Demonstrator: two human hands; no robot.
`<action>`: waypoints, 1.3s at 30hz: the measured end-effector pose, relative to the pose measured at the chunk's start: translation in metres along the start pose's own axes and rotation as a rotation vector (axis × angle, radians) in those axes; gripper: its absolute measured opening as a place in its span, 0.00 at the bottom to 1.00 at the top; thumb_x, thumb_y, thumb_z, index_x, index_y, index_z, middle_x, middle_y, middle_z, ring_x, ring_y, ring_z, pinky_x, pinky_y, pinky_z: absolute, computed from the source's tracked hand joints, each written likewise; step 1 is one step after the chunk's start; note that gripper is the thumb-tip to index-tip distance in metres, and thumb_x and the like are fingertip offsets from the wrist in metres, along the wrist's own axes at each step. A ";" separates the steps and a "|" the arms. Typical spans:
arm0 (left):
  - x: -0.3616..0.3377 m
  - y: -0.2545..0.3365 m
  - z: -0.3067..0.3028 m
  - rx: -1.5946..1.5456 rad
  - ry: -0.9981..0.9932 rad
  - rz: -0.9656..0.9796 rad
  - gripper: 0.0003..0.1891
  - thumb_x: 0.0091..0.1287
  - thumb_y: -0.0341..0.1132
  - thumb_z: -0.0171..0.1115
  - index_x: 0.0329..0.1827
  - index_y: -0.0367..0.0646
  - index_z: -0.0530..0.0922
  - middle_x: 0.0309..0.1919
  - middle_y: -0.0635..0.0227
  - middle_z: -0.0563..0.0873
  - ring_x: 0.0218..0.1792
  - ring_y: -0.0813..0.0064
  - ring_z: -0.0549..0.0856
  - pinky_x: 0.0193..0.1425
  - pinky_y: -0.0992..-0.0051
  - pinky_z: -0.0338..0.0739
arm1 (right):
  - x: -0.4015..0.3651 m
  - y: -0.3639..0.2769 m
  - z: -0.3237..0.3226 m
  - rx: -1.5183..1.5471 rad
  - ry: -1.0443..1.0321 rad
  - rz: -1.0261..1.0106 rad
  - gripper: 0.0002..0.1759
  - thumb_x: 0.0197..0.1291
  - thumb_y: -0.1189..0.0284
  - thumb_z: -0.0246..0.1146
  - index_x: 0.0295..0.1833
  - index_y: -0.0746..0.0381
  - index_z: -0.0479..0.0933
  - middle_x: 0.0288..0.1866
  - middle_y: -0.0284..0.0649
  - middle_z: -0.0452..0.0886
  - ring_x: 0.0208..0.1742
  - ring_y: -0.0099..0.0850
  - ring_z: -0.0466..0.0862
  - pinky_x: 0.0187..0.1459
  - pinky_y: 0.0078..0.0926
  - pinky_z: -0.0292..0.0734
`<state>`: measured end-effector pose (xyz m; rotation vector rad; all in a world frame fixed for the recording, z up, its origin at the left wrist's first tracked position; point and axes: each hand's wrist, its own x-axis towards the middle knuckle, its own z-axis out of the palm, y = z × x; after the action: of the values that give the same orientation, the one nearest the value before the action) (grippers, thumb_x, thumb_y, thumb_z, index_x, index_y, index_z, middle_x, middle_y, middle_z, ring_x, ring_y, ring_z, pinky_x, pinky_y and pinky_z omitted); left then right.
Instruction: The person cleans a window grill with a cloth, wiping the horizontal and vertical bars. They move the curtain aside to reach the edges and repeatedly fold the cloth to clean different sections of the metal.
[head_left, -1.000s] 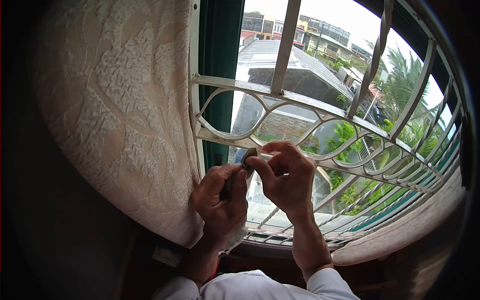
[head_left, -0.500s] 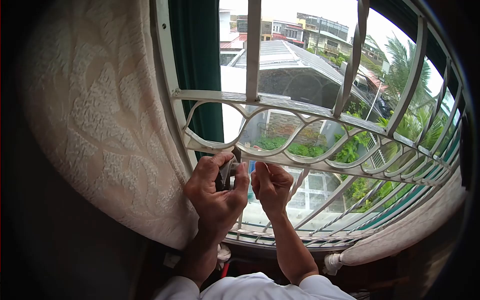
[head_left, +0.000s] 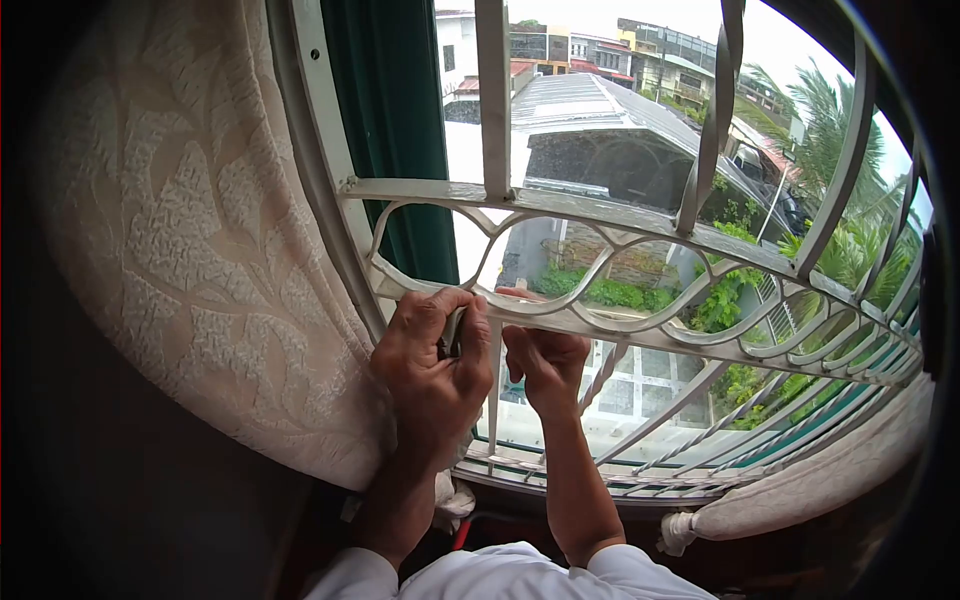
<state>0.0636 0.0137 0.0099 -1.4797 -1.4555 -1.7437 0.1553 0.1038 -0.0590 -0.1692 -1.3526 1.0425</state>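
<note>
My left hand is closed at the lower rail of a white metal window grille, left of the middle. Between its thumb and fingers shows a bit of dark grey cloth, mostly hidden by the hand. My right hand is just to the right, its fingers curled and reaching behind the same rail. Fingertips show above the rail through one of the rings. Whatever the right fingers grip is hidden.
A cream patterned curtain hangs at the left, and another gathered curtain runs along the lower right. Dark green curtain or panel stands behind the grille. Outside are roofs, plants and a tiled yard.
My left hand has moved up against the rail, and less of the cloth shows. My right hand has gone from a pinch in front of the rail to reaching behind it. The view has shifted slightly.
</note>
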 end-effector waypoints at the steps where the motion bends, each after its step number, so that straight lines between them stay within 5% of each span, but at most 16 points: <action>1: -0.001 -0.001 -0.002 0.001 -0.006 0.001 0.05 0.65 0.24 0.71 0.41 0.36 0.84 0.33 0.65 0.85 0.33 0.72 0.86 0.37 0.72 0.80 | 0.003 -0.002 -0.001 0.206 -0.063 0.161 0.17 0.71 0.76 0.67 0.62 0.71 0.82 0.45 0.37 0.91 0.23 0.11 0.73 0.22 0.13 0.65; 3: -0.005 -0.002 -0.006 -0.035 -0.044 -0.019 0.09 0.65 0.22 0.69 0.48 0.34 0.86 0.35 0.65 0.84 0.34 0.74 0.85 0.37 0.75 0.80 | 0.008 0.002 -0.009 0.484 -0.200 0.387 0.23 0.71 0.74 0.68 0.67 0.71 0.78 0.43 0.36 0.88 0.28 0.08 0.73 0.25 0.09 0.64; 8: -0.012 0.003 -0.009 0.057 -0.098 0.012 0.15 0.64 0.21 0.67 0.54 0.33 0.86 0.39 0.63 0.84 0.33 0.75 0.85 0.37 0.77 0.80 | 0.025 -0.001 0.001 0.537 -0.174 0.409 0.32 0.62 0.77 0.66 0.71 0.74 0.72 0.45 0.37 0.88 0.22 0.08 0.69 0.21 0.07 0.56; 10: -0.011 0.008 -0.009 0.150 -0.110 0.022 0.16 0.64 0.20 0.67 0.55 0.32 0.86 0.40 0.62 0.84 0.33 0.74 0.85 0.36 0.77 0.80 | 0.035 -0.001 -0.001 0.552 -0.273 0.317 0.29 0.57 0.78 0.66 0.66 0.74 0.78 0.54 0.45 0.87 0.55 0.25 0.86 0.57 0.17 0.79; 12: -0.012 0.013 -0.008 0.283 -0.151 -0.021 0.16 0.63 0.20 0.67 0.54 0.32 0.87 0.39 0.63 0.84 0.33 0.73 0.85 0.36 0.75 0.80 | 0.041 -0.009 -0.003 0.533 -0.295 0.402 0.32 0.51 0.79 0.64 0.66 0.75 0.79 0.51 0.44 0.88 0.47 0.20 0.85 0.48 0.12 0.79; 16: -0.011 0.006 0.008 0.031 0.060 -0.086 0.06 0.65 0.21 0.67 0.43 0.33 0.86 0.37 0.63 0.86 0.36 0.77 0.86 0.39 0.74 0.82 | 0.043 -0.015 -0.001 0.426 -0.296 0.454 0.29 0.52 0.77 0.66 0.62 0.75 0.81 0.45 0.37 0.88 0.33 0.11 0.77 0.31 0.06 0.68; 19: -0.008 0.015 0.012 -0.100 0.150 -0.291 0.03 0.66 0.21 0.67 0.40 0.33 0.84 0.37 0.63 0.88 0.38 0.78 0.87 0.41 0.76 0.83 | 0.040 -0.005 -0.001 0.482 -0.271 0.455 0.25 0.61 0.69 0.67 0.60 0.75 0.82 0.35 0.33 0.87 0.21 0.08 0.69 0.21 0.09 0.57; 23: -0.007 0.006 0.006 0.060 0.081 -0.184 0.04 0.66 0.22 0.67 0.43 0.32 0.85 0.38 0.64 0.88 0.38 0.77 0.87 0.42 0.76 0.83 | 0.037 0.000 -0.005 0.525 -0.299 0.392 0.25 0.73 0.59 0.65 0.57 0.73 0.83 0.28 0.29 0.84 0.17 0.08 0.64 0.18 0.10 0.51; 25: -0.009 0.005 0.001 0.116 0.014 -0.006 0.05 0.67 0.22 0.67 0.44 0.31 0.85 0.38 0.64 0.88 0.38 0.78 0.87 0.41 0.77 0.82 | 0.041 0.002 -0.005 0.573 -0.310 0.376 0.23 0.74 0.60 0.64 0.57 0.71 0.83 0.29 0.29 0.84 0.17 0.08 0.64 0.18 0.10 0.52; 29: -0.013 0.007 -0.006 0.035 -0.016 -0.049 0.05 0.68 0.21 0.66 0.45 0.32 0.85 0.37 0.64 0.88 0.39 0.78 0.87 0.40 0.77 0.82 | 0.044 0.002 0.000 0.424 -0.327 0.416 0.19 0.78 0.61 0.60 0.57 0.69 0.80 0.33 0.31 0.87 0.16 0.05 0.62 0.17 0.08 0.51; 35: -0.014 0.010 -0.012 0.020 -0.095 -0.201 0.11 0.70 0.20 0.64 0.54 0.32 0.86 0.44 0.59 0.87 0.42 0.72 0.89 0.46 0.76 0.85 | 0.054 0.005 -0.003 0.474 -0.465 0.328 0.21 0.73 0.61 0.66 0.60 0.67 0.80 0.37 0.32 0.89 0.19 0.06 0.66 0.19 0.08 0.53; 37: -0.010 0.005 -0.006 0.010 -0.072 -0.016 0.13 0.68 0.20 0.66 0.53 0.36 0.88 0.41 0.60 0.87 0.40 0.72 0.88 0.41 0.74 0.83 | 0.059 0.006 -0.006 0.488 -0.535 0.347 0.26 0.65 0.62 0.72 0.62 0.68 0.80 0.39 0.31 0.89 0.23 0.07 0.70 0.21 0.09 0.57; 39: -0.008 0.011 -0.014 0.069 -0.111 -0.027 0.12 0.68 0.20 0.66 0.52 0.36 0.89 0.41 0.60 0.87 0.40 0.70 0.89 0.42 0.73 0.83 | 0.059 0.010 -0.004 0.490 -0.540 0.323 0.23 0.70 0.62 0.69 0.62 0.67 0.80 0.36 0.28 0.88 0.21 0.06 0.69 0.19 0.09 0.56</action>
<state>0.0693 -0.0052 0.0093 -1.5494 -1.5816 -1.6323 0.1458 0.1518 -0.0240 0.2911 -1.5242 1.7479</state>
